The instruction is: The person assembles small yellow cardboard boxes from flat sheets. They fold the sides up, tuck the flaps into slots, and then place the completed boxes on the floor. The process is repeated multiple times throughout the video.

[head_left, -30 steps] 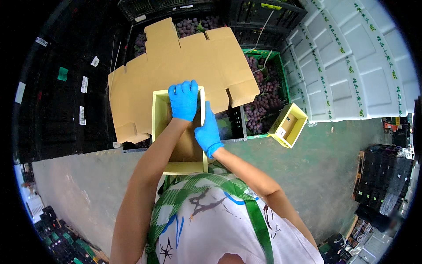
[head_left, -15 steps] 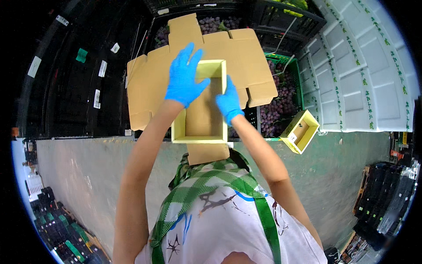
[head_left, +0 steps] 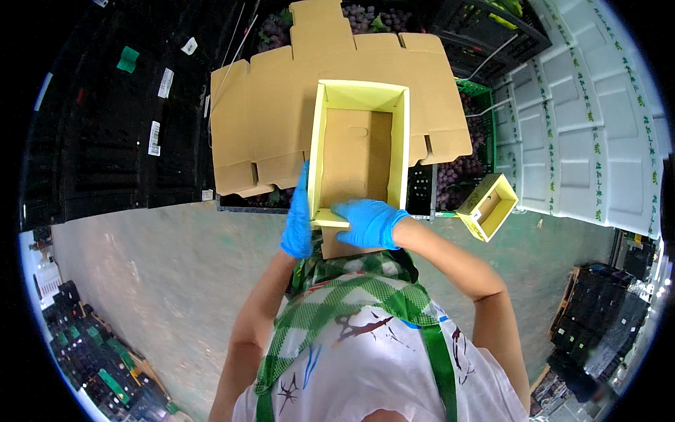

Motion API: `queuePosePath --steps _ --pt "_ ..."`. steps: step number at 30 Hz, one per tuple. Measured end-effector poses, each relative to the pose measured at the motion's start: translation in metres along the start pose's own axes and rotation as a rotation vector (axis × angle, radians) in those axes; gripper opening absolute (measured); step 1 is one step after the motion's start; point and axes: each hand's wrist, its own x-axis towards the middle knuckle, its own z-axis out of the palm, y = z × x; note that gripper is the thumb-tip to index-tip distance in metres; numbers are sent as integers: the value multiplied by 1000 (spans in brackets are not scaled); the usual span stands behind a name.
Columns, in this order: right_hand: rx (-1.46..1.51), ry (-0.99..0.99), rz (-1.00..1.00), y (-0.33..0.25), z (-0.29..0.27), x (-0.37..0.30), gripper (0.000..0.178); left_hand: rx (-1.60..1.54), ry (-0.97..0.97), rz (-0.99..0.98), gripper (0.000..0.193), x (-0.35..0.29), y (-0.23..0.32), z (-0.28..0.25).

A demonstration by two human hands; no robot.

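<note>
A yellow cardboard box (head_left: pixel 401 141) with a brown inside stands open at the top over a flat brown cardboard sheet. My right hand (head_left: pixel 373 224), in a blue glove, is closed over the box's near wall, its fingers reaching inside. Along the outside of the left wall, near the front corner, my left hand (head_left: pixel 298 218) lies flat with fingers stretched out, also gloved in blue. Its thumb is hard to make out. Below the near wall a brown cardboard flap (head_left: pixel 337 243) sticks out toward my apron.
Under the brown sheet (head_left: pixel 274 91) are crates of dark grapes (head_left: pixel 457 179). A smaller yellow box (head_left: pixel 488 208) sits at the right crate's near corner. Black crates (head_left: pixel 105 133) are stacked on the left, white foam boxes (head_left: pixel 569 126) on the right. More dark crates (head_left: pixel 598 309) stand behind on the right.
Both hands have come down from the box's far part to its near end. The left one now lies along the left side, the right one over the near wall.
</note>
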Motion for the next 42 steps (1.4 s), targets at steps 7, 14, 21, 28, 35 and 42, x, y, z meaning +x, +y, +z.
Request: queuePosePath --steps 7,14,21,28,35,42 --pt "78 -401 21 7 -10 15 53 -283 97 -124 53 -2 20 18" --pt "187 -564 44 13 -15 27 73 -466 196 -349 52 -3 20 20" --pt "103 -678 13 9 -19 40 74 -125 155 -165 50 -13 7 16" --pt "13 -181 -70 0 -29 8 57 -410 268 -245 44 -1 -2 21" --pt "839 1004 251 38 -38 -37 47 -511 156 -213 50 -1 6 21" --pt "1370 899 356 25 15 -25 60 -453 271 -278 43 -3 14 33"
